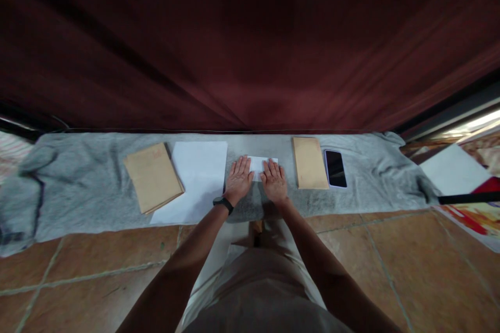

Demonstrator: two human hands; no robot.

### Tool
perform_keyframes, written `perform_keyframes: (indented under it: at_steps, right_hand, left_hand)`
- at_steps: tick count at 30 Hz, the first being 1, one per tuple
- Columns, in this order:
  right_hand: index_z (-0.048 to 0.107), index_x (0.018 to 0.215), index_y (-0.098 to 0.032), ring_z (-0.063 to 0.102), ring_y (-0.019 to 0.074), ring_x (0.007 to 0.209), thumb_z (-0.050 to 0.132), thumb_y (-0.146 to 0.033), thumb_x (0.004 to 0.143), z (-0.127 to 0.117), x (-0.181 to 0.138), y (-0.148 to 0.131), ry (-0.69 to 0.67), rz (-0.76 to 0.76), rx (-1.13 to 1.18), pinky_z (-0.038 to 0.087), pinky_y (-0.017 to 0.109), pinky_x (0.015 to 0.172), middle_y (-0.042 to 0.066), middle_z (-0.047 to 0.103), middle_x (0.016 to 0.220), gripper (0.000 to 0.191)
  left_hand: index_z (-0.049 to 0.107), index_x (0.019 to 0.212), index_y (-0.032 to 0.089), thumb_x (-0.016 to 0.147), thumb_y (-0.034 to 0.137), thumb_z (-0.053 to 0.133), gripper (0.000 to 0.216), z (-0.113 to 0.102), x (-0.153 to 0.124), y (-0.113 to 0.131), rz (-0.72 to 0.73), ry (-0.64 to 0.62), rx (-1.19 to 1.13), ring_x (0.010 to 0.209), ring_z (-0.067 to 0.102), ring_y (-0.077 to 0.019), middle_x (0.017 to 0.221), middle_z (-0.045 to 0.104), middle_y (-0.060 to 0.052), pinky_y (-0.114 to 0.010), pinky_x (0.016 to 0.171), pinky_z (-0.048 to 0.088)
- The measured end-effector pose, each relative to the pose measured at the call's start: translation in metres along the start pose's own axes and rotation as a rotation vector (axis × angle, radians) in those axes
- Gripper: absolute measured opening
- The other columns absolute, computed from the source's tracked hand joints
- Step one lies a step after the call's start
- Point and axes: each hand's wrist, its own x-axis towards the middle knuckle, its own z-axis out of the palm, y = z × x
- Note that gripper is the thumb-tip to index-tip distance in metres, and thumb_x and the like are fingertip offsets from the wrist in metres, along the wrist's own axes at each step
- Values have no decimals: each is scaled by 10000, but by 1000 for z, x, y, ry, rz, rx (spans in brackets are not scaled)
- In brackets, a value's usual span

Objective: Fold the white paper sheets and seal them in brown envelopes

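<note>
Both my hands lie flat, fingers extended, gripping nothing: left hand (pixel 239 178) on the left end of the small white rectangular paper (pixel 257 164), right hand (pixel 275 183) on its right end. Paper's mid-scene, on the long grey fabric cloth (pixel 97 187). Risks, my judgement: cloth looks soft and rumpled, so uneven pressing could skid the paper or crease it crooked. My black wristwatch (pixel 223 204) sits close to the large white paper sheet (pixel 201 171) at left; a sweep could drag it. Containers: brown kraft-paper stack (pixel 154 177), far left, overlapping that sheet, and brown kraft-paper rectangle (pixel 311 164), right, beside the black-screened phone (pixel 336 169). Possibly envelopes; can't tell what's inside.
</note>
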Motion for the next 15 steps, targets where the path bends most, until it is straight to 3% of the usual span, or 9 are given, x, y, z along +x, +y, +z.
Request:
perform_keyframes:
  at_steps: [10,15]
  right_hand:
    - [397,1560,-109,397,288,1475,336,-367,1077,-7,-13,22,75,86,15,290,543,1210,183,446,1578,551]
    - [401,1557,-103,397,292,1475,340,-360,1073,-9,-14,21,88,99,24,278,536,1212,182,444,1581,552]
  left_hand:
    - [357,1568,85,1022,357,348,610,-2,-6,2,-38,42,-72,1549,268,-282,1634,351,-175,-508,1266,212]
    - [428,1502,104,959,269,440,568,0,2,5,-209,87,-224,1466,423,-306,1555,477,-198,-512,1194,348]
